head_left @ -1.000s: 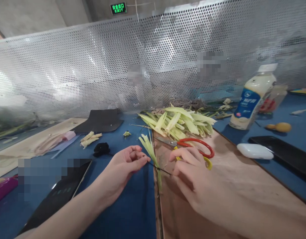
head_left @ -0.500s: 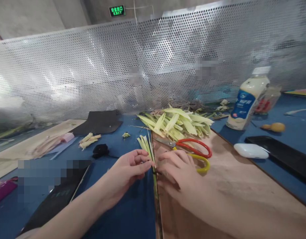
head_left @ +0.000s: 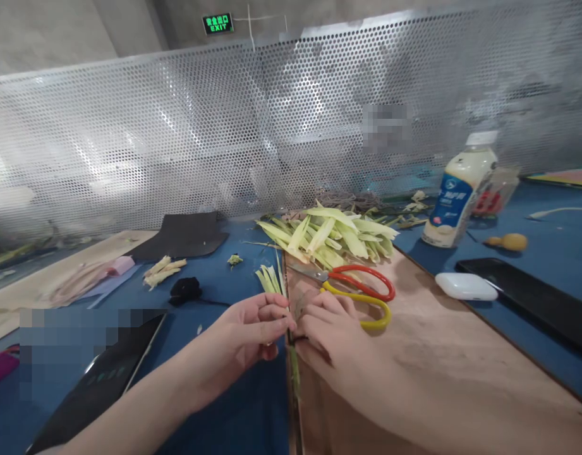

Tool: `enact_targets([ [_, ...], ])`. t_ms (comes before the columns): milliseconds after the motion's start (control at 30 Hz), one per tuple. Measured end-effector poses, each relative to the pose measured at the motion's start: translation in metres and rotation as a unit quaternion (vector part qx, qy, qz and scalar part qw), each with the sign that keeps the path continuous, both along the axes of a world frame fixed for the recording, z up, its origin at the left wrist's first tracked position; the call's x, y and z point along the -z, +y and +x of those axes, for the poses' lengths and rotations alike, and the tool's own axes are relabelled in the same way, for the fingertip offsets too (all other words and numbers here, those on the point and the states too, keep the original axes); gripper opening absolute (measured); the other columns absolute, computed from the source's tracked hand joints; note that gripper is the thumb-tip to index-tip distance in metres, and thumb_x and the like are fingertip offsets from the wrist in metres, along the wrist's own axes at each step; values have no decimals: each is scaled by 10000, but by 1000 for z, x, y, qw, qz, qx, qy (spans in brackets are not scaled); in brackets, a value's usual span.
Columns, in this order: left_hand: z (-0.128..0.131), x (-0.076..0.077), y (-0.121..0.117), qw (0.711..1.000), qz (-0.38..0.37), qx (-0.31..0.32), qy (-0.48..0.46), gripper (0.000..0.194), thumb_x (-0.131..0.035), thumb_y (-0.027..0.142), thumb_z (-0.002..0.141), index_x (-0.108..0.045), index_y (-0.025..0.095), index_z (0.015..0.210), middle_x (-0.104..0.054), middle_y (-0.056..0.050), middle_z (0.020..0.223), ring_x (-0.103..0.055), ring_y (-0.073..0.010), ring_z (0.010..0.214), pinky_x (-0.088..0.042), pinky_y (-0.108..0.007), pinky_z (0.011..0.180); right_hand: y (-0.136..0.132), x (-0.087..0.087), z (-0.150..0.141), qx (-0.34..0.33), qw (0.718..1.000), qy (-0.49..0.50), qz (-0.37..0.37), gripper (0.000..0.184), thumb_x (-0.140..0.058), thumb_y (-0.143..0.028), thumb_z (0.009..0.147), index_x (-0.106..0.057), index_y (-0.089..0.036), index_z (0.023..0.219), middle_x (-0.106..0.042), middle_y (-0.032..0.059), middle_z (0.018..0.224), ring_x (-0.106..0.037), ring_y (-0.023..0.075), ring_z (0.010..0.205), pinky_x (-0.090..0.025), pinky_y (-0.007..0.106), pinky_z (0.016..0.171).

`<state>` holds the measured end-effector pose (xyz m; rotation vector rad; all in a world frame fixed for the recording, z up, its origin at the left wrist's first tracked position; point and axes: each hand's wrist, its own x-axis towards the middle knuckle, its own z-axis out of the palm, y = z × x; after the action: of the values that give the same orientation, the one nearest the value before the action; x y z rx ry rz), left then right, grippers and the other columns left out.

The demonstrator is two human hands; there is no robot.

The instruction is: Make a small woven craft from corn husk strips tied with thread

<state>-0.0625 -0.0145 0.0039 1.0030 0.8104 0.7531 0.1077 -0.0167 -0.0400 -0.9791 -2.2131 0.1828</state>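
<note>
The left hand (head_left: 258, 327), finely pinched, held a fan of pale, narrow strips (head_left: 270, 279) above the brown board's (head_left: 442, 354) edge; the right hand (head_left: 335, 335) curled beside them, its grip hidden. Beyond lay round-handled scissors (head_left: 338, 277), leafy husks (head_left: 331, 235) and, leftward, a fuzzy black ball (head_left: 185, 291)

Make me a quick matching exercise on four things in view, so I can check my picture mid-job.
1. small leaf bundle
2. scissors
3. bottle
4. fuzzy clump

A. blue label, white cap
B. black, on the blue table
C. pale green, at the left hand
D. one red handle, one yellow

Right pairs: 1-C, 2-D, 3-A, 4-B
</note>
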Motion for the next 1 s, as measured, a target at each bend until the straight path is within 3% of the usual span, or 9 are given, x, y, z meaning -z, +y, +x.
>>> enact_targets([
  [133,-3,-3,2,998,24,8,51,207,-522,101,731,-527,151,931,-533,-15,798,-394,-51,534,-322,-174,482,5,1,5,-6,999,-37,32,131,-535,-181,812,-584,-206,693,-602,-26,685,-462,169,795,-255,349,758],
  [233,-3,-3,1,985,79,4,153,119,-471,234,790,-536,152,846,-531,2,726,-361,-44,467,-278,-152,401,8,3,8,8,994,-74,76,133,-527,-185,824,-592,-218,713,-597,-35,662,-466,160,761,-246,364,779],
  [367,-1,-2,-6,934,159,36,319,342,-398,454,815,-520,157,697,-411,61,494,-329,-40,368,-280,-145,355,5,3,10,17,973,-157,168,101,-536,-137,799,-592,-207,750,-586,-18,664,-468,175,762,-247,394,836],
  [500,0,2,-10,885,191,82,417,400,-431,542,753,-513,162,658,-484,41,549,-404,-56,369,-321,-152,336,-1,-1,9,22,957,-178,228,150,-527,-112,777,-561,-193,655,-563,-11,621,-473,182,729,-241,423,887],
  [700,1,0,-7,889,189,119,400,304,-428,417,786,-551,163,672,-595,19,658,-408,-44,389,-344,-137,365,1,-5,11,22,958,-186,217,153,-488,-107,798,-568,-196,704,-608,-14,747,-499,176,781,-230,423,911],
  [867,0,-3,-7,889,195,116,397,247,-410,299,797,-574,164,672,-526,45,569,-396,-41,393,-335,-126,389,2,-4,13,16,959,-182,215,178,-483,-65,780,-535,-199,675,-592,-26,683,-494,173,751,-203,439,909],
  [1000,-2,-1,-8,888,217,104,392,266,-395,299,804,-582,162,674,-557,27,612,-411,-60,437,-360,-137,416,0,-9,17,4,956,-210,203,197,-459,-43,771,-529,-199,673,-568,-16,627,-479,179,694,-264,414,809],
])
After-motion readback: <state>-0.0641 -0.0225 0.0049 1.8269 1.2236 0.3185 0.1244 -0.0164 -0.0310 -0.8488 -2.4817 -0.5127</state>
